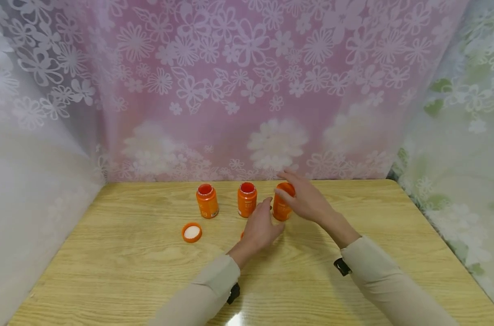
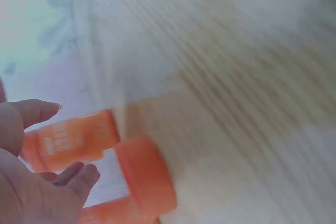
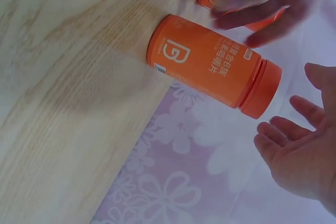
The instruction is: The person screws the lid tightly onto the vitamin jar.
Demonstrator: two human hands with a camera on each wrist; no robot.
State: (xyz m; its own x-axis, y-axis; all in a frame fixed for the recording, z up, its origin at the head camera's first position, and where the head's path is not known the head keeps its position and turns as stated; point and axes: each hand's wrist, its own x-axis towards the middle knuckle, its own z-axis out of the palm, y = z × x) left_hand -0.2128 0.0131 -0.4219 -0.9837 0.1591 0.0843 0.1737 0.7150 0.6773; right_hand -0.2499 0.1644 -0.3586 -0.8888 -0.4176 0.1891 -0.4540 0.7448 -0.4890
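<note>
A capped orange bottle (image 1: 282, 209) stands upright at the right of a row of bottles; in the right wrist view its orange cap (image 3: 262, 89) is on. My right hand (image 1: 309, 199) is beside its top, fingers apart, a gap showing between them and the cap. From the front left, my left hand (image 1: 260, 228) reaches toward the same bottle (image 3: 205, 62), fingers spread and holding nothing. The left wrist view has the left hand (image 2: 39, 182) near orange bottles, with a loose cap (image 2: 146, 177) on the table. Most of that cap is hidden behind the left hand in the head view.
Two uncapped orange bottles stand further left, one in the middle (image 1: 247, 201) and one at the left (image 1: 208, 203). An orange cap with a white inside (image 1: 192, 232) lies before the left one. Flowered curtains (image 1: 251, 90) hang behind the wooden table (image 1: 120, 271) and at both sides.
</note>
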